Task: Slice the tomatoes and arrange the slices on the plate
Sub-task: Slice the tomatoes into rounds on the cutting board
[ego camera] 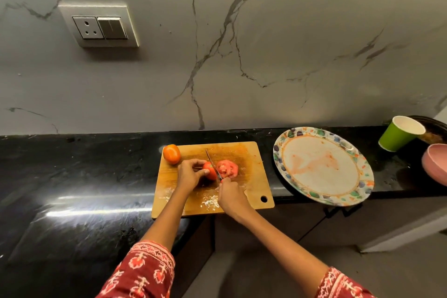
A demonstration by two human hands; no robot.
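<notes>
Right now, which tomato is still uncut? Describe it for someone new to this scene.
Find the wooden cutting board on the black counter. The whole tomato sits at its far left corner, apart from both hands; unlike the tomato being cut, it is intact and orange.

A glossy black stone desk (84, 176) is seen carrying a rectangular wooden cutting board (251, 152), a round floral-rimmed plate (314, 132) overhanging its front edge, a green paper cup (396, 136) and a pink bowl (435, 164).

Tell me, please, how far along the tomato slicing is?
Done: a few slices lie on the board. In hand: the left hand steadies a part-cut tomato while the right hand works the knife. Left: a whole tomato, and the plate holds no slices.
</notes>
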